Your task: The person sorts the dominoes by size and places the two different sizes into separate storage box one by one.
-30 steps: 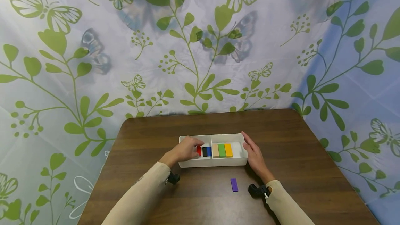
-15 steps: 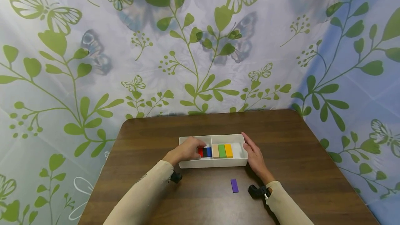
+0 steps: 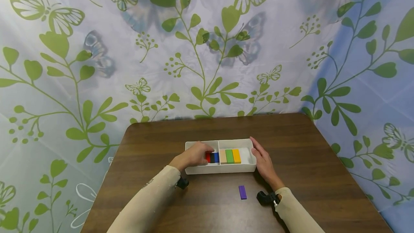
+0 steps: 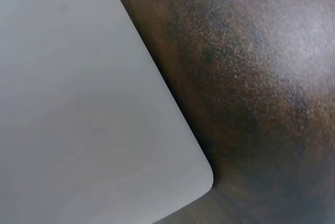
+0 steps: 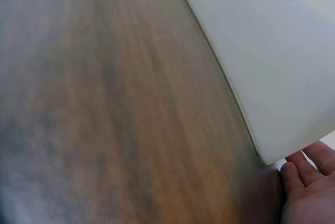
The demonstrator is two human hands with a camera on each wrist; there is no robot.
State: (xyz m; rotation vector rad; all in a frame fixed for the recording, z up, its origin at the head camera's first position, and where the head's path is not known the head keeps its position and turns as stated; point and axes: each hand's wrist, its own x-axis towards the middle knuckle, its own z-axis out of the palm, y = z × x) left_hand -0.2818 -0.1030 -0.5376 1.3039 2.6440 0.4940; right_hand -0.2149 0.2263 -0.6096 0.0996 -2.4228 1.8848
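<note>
A white two-compartment box (image 3: pixel 202 169) sits on the table. My left hand (image 3: pixel 193 155) reaches into its left compartment and pinches a red block (image 3: pixel 208 157), partly hidden by the fingers. Against the red one stand a black block (image 3: pixel 212 158) and a blue block (image 3: pixel 216 157). The right compartment has a beige block (image 3: pixel 223 156), a green block (image 3: pixel 229 156) and a yellow block (image 3: pixel 237 156) side by side. My right hand (image 3: pixel 263 159) rests with extended fingers along the box's right end; the right wrist view shows its fingers (image 5: pixel 306 169) at the box corner.
A purple block (image 3: pixel 242 192) lies on the brown wooden table (image 3: pixel 213 204), nearer me than the box and left of my right wrist. Behind the table hangs a patterned curtain (image 3: pixel 207 46). The left wrist view holds only the box wall (image 4: pixel 94 98) and tabletop.
My left hand has moved slightly right, bringing the red block from a small gap up against the black block. Between the last two frames little differs. My right hand has stayed put.
</note>
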